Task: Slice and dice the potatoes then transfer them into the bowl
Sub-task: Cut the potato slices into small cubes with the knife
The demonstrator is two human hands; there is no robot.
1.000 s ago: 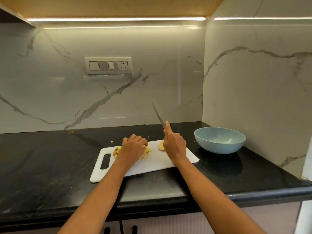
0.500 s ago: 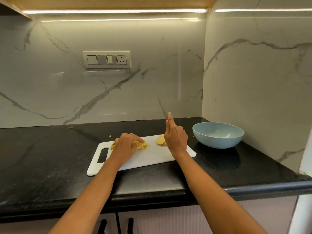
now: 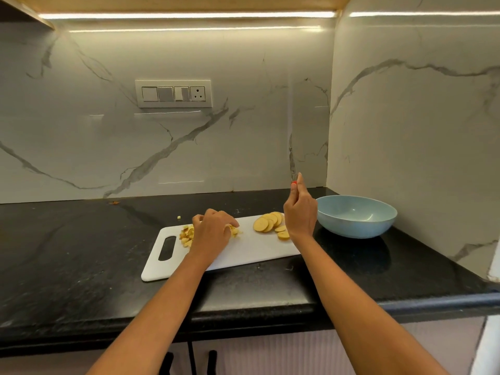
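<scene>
My left hand point(image 3: 209, 234) grips diced potato point(image 3: 186, 235) on the cutting board point(image 3: 251, 253); my right hand point(image 3: 299, 212) holds the knife point(image 3: 291, 158) upright beside the bowl point(image 3: 354, 216), black counter point(image 3: 67, 253) open leftward.

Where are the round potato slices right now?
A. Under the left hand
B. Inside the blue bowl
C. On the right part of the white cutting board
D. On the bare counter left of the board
C: the round potato slices lie fanned on the right part of the white cutting board, just left of the right hand; the blue bowl shows nothing inside it.
</scene>
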